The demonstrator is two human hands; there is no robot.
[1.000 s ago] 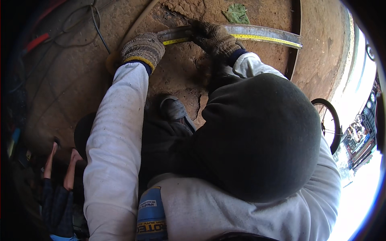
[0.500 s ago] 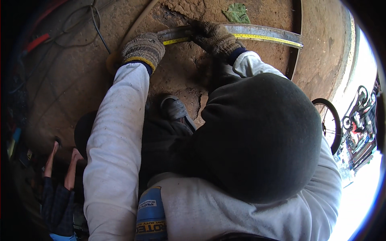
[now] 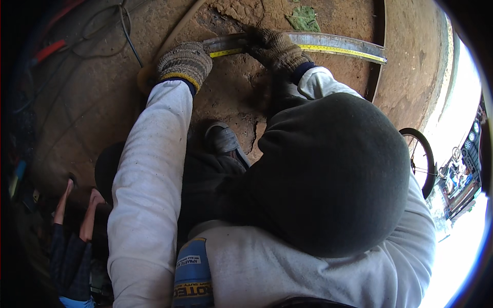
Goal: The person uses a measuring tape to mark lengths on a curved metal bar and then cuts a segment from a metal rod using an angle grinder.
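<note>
A flat grey metal strip (image 3: 334,41) lies across the brown ground, bowed by the lens. Along its near edge runs the yellow blade of a tape measure (image 3: 341,50), its far right end close to the strip's end. My left hand (image 3: 185,64), in a brown knitted glove with a yellow cuff, is closed at the left end of the strip, where the blade runs into it; the tape's case is not visible. My right hand (image 3: 277,49), gloved too, grips over the strip and blade near the middle, its fingertips dark and partly hidden.
A thin metal bar (image 3: 379,51) stretches along the ground at the strip's right end. A green leaf (image 3: 303,19) lies beyond. Hose (image 3: 177,28) and cables (image 3: 128,38) are at left. Another person's legs (image 3: 88,220) show lower left, a bicycle wheel (image 3: 422,159) at right.
Both hands stay nearly where they were on the strip and tape, shifting only very slightly. In the bright background at right, the motorcycle seen earlier has gone from its place.
</note>
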